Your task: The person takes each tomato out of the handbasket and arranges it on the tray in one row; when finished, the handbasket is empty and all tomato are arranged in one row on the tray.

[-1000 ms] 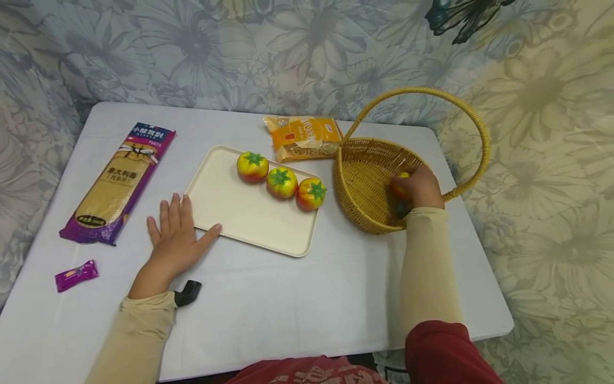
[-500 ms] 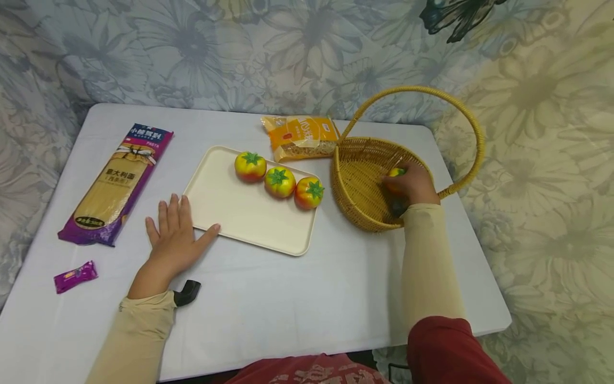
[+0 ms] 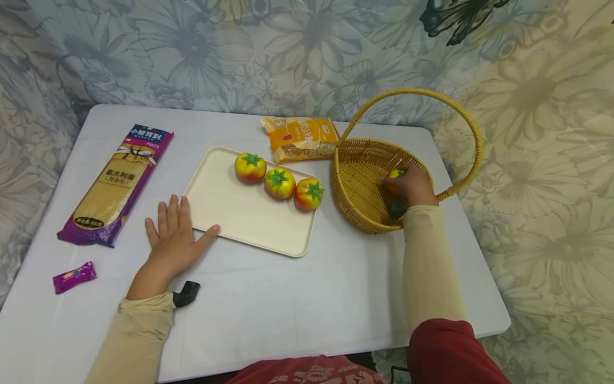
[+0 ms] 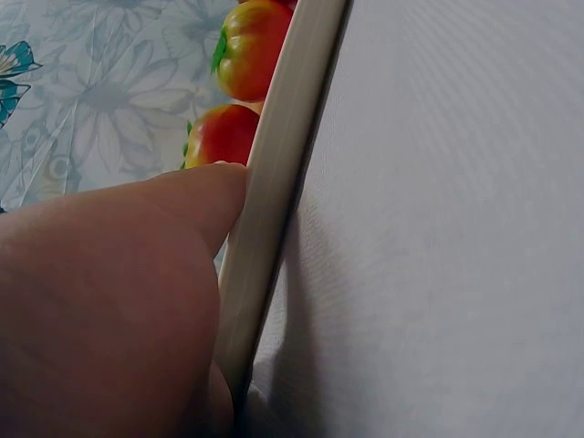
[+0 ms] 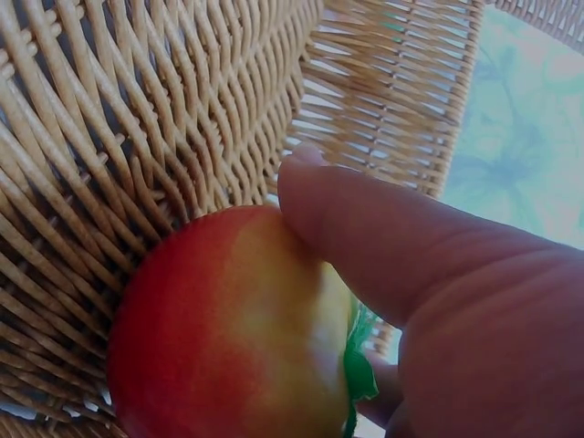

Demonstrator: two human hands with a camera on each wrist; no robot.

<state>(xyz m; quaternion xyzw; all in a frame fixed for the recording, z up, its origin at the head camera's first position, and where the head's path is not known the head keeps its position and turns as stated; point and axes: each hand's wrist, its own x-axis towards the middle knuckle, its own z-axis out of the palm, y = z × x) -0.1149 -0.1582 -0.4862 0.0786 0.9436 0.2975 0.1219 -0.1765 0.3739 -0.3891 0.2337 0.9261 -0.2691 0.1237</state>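
Note:
Inside the wicker basket [image 3: 357,176], my right hand [image 3: 417,184] grips a red-and-yellow tomato [image 5: 228,328] with a green leafy top. The right wrist view shows the thumb on its upper side and the fruit close against the woven wall; the other fingers are mostly hidden. My left hand [image 3: 175,248] lies flat with spread fingers at the near left corner of a cream tray [image 3: 244,218], its thumb [image 4: 205,196] at the rim. Along the tray's far right part sit three similar tomatoes [image 3: 250,168].
A purple pasta packet [image 3: 115,184] lies left of the tray, with a small purple wrapped sweet [image 3: 74,277] nearer me. An orange bag [image 3: 304,138] lies behind the tray, beside the basket. The basket's tall handle [image 3: 472,122] arches up at the right.
Over the first half second, my right hand shifted slightly left within the basket with the tomato; since then it has barely moved. My left hand stays in place at the tray.

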